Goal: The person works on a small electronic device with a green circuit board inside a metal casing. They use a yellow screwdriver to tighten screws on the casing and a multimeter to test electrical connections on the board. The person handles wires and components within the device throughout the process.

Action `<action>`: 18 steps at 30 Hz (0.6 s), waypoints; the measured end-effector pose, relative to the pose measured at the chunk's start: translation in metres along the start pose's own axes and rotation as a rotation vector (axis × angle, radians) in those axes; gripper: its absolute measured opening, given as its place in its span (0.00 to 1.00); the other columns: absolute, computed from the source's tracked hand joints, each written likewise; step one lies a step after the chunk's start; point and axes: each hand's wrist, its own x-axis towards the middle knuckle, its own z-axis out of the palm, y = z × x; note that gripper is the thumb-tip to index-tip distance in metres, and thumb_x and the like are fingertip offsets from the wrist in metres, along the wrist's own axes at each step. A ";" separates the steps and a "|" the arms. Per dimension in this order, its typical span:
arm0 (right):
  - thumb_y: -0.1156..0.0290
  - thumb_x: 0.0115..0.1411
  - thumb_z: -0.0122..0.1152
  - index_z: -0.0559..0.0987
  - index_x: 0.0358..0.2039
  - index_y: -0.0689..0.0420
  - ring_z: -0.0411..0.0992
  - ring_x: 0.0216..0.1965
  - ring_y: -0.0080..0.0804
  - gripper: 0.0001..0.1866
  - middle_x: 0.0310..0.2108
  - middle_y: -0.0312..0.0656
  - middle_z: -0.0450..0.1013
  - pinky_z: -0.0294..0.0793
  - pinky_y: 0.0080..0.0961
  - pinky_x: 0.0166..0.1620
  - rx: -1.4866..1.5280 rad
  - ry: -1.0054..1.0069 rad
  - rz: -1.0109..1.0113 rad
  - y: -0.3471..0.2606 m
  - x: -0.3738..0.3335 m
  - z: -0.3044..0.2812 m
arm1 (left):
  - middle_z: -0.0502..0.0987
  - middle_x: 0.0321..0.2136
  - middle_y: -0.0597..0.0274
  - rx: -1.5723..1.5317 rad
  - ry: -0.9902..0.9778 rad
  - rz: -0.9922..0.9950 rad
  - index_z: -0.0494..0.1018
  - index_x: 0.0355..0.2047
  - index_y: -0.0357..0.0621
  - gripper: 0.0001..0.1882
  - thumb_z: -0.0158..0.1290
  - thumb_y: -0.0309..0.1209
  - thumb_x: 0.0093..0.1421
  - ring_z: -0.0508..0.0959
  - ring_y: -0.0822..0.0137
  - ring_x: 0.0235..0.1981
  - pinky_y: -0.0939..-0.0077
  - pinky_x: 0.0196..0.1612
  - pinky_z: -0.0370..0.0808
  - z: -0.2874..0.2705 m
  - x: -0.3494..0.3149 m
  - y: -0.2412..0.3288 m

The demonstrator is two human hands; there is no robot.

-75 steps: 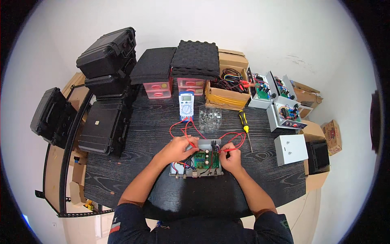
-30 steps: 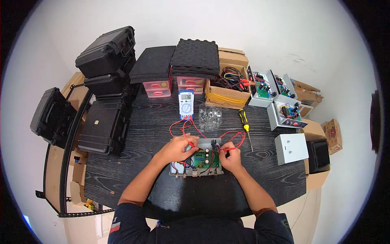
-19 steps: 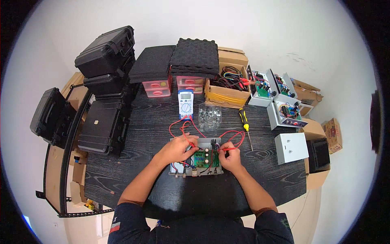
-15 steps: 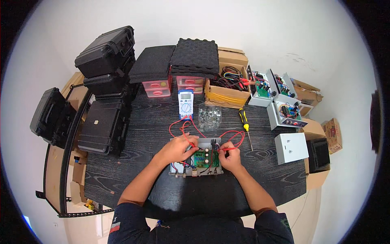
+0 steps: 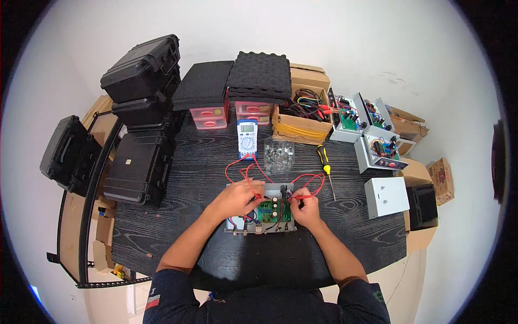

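An open grey metal enclosure [image 5: 234, 222] lies in front of me, with a green circuit board [image 5: 268, 212], capacitors and wires inside. Over its left part, my left hand [image 5: 234, 199] is closed in a pinch on a test probe with a red lead; the fingers partly cover it. At the right side of the enclosure, my right hand [image 5: 307, 211] grips a red test probe [image 5: 305, 197] pointing inward at the dark wires. Whether the tips touch metal is too small to see. Both red leads run to a blue-and-white multimeter [image 5: 247, 139] beyond the enclosure.
Beside the multimeter sits a clear tray of small hardware [image 5: 279, 155], then a yellow-and-black screwdriver [image 5: 325, 162]. Opened white units [image 5: 372, 154] and a closed white box [image 5: 387, 197] stand at right. Black cases [image 5: 139, 167] are at left; a cardboard box of cables [image 5: 302, 129] stands behind.
Both hands hold nearly the same place and keep their grip on the probes. The view has shifted very slightly.
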 end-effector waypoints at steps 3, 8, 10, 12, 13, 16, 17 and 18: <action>0.78 0.59 0.64 0.78 0.36 0.59 0.75 0.23 0.25 0.05 0.23 0.39 0.76 0.74 0.26 0.30 0.016 0.033 -0.026 -0.001 0.000 0.001 | 0.85 0.42 0.51 0.006 -0.008 -0.006 0.78 0.37 0.44 0.06 0.64 0.28 0.62 0.83 0.51 0.57 0.51 0.62 0.77 -0.001 0.000 0.000; 0.78 0.59 0.63 0.76 0.35 0.59 0.74 0.23 0.25 0.04 0.22 0.39 0.75 0.74 0.27 0.30 -0.020 0.096 -0.022 0.002 -0.002 0.002 | 0.85 0.42 0.52 -0.038 0.014 -0.017 0.76 0.38 0.44 0.08 0.65 0.28 0.61 0.83 0.49 0.56 0.51 0.61 0.78 -0.002 0.002 0.000; 0.78 0.59 0.63 0.76 0.34 0.58 0.74 0.23 0.25 0.04 0.22 0.39 0.75 0.74 0.27 0.30 -0.022 0.094 -0.009 0.002 -0.001 0.002 | 0.85 0.42 0.53 -0.027 0.026 0.014 0.75 0.39 0.44 0.09 0.65 0.28 0.61 0.83 0.49 0.55 0.52 0.60 0.79 0.001 0.000 -0.005; 0.78 0.59 0.63 0.76 0.34 0.58 0.74 0.23 0.25 0.05 0.22 0.39 0.74 0.74 0.27 0.29 -0.009 0.084 -0.008 0.001 -0.001 0.002 | 0.85 0.41 0.53 -0.039 0.027 -0.002 0.76 0.38 0.44 0.09 0.65 0.28 0.62 0.83 0.49 0.55 0.52 0.60 0.79 0.002 0.000 -0.006; 0.78 0.59 0.63 0.75 0.34 0.58 0.74 0.23 0.25 0.05 0.22 0.39 0.74 0.74 0.27 0.29 -0.002 0.079 -0.008 0.001 -0.001 0.002 | 0.85 0.41 0.53 -0.044 0.027 -0.010 0.76 0.38 0.43 0.09 0.65 0.28 0.62 0.83 0.49 0.55 0.52 0.60 0.79 0.002 -0.001 -0.006; 0.80 0.62 0.59 0.75 0.34 0.60 0.73 0.23 0.20 0.02 0.21 0.35 0.74 0.72 0.24 0.29 -0.027 0.055 0.006 0.001 -0.001 0.000 | 0.85 0.42 0.52 -0.035 0.021 -0.005 0.76 0.38 0.43 0.09 0.65 0.28 0.62 0.84 0.49 0.54 0.53 0.60 0.79 0.002 0.001 -0.006; 0.80 0.62 0.59 0.75 0.34 0.60 0.73 0.24 0.20 0.02 0.21 0.35 0.74 0.72 0.23 0.29 -0.020 0.054 0.007 0.000 -0.001 0.000 | 0.85 0.42 0.52 -0.019 0.025 0.007 0.76 0.38 0.43 0.09 0.65 0.29 0.62 0.84 0.49 0.54 0.53 0.59 0.79 0.001 0.001 -0.004; 0.81 0.62 0.59 0.75 0.34 0.60 0.73 0.24 0.20 0.02 0.22 0.36 0.74 0.72 0.23 0.29 -0.012 0.054 0.007 -0.001 -0.001 0.000 | 0.85 0.42 0.52 -0.003 0.028 0.020 0.76 0.38 0.43 0.09 0.65 0.29 0.62 0.84 0.49 0.54 0.53 0.59 0.79 0.000 0.001 -0.002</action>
